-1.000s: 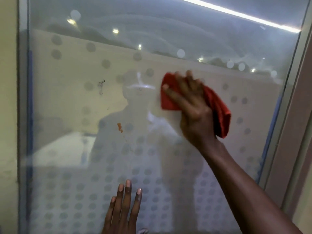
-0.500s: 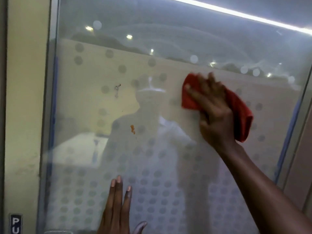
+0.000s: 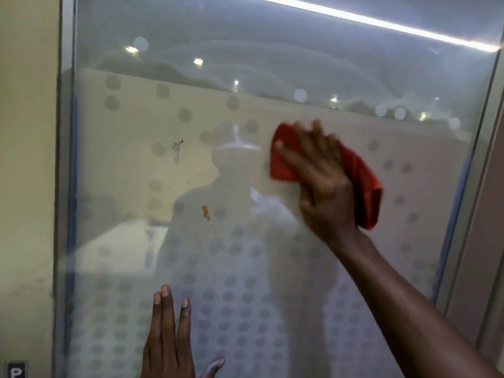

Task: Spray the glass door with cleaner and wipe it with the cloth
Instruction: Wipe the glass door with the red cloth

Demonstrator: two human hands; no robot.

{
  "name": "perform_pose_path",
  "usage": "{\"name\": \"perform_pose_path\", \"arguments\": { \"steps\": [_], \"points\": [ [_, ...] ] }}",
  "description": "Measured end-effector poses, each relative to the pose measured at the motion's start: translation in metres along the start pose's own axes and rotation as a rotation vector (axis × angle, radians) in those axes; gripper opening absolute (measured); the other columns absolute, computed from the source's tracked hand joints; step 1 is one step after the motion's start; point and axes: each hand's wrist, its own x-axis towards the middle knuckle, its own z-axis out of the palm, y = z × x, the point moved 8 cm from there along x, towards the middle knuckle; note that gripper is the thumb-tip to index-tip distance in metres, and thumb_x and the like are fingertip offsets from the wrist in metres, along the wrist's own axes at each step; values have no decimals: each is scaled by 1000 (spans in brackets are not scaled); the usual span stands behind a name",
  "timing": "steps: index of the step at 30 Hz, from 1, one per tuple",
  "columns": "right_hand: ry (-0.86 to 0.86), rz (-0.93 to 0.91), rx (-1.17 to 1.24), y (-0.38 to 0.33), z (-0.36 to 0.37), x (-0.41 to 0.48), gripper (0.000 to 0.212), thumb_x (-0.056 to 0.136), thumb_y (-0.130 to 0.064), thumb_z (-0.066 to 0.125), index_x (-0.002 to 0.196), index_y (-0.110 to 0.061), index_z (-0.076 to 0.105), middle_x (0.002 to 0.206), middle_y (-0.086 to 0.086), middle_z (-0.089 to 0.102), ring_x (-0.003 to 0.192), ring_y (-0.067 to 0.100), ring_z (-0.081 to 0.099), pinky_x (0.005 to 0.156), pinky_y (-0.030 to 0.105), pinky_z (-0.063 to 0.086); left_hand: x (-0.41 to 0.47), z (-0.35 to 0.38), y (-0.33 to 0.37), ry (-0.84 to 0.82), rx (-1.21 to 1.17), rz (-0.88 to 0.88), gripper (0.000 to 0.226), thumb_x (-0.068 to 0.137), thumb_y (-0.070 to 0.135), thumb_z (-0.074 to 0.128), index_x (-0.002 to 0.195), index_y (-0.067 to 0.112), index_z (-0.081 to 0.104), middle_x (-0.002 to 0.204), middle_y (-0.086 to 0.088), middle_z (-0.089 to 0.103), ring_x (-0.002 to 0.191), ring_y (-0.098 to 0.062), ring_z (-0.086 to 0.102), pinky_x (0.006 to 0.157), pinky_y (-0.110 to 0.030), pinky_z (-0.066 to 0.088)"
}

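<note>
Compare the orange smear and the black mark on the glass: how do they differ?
The orange smear sits lower, nearer the middle of the glass door; the black mark sits higher and further left. The smear is a solid blob, the mark thin and scribbly. Both lie left of the red cloth, not yet wiped.

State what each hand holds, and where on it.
Right hand presses the red cloth flat to the glass, palm over its middle. Left hand holds nothing, fingers flat on the glass.

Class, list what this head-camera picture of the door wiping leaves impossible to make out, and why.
- Spray cleaner: nowhere in the head view.
- Sign: cut off by the bottom edge; only "P" shows.
- Left hand: wrist cut off by the bottom edge.
- Red cloth: middle hidden under the right hand.
- Room behind the glass door: blurred by haze and reflections.
</note>
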Motion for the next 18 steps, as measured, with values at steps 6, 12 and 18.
{"name": "perform_pose_path", "arguments": {
  "steps": [6,12,18],
  "points": [
    [34,14,39,-25,19,25,75,81,16,56,148,-15,65,167,16,47,163,44,30,132,63,24,0,7,-3,-30,24,4,121,73,86,59,157,1,38,175,-27,22,156,-49,32,120,-44,28],
    [-154,-244,11,-36,31,-27,58,101,17,47,147,-13,66,165,17,49,161,44,32,128,66,30,0,5,-5,-60,35,-12,124,69,86,62,157,2,40,173,-28,24,155,-47,34,100,-52,44],
    [90,194,14,5,2,38,80,83,17,53,155,-18,58,172,10,41,166,40,21,137,58,15,1,4,-4,-97,11,-6,131,61,85,68,162,9,33,175,-25,25,159,-44,31,100,-52,46]
  ]
}}
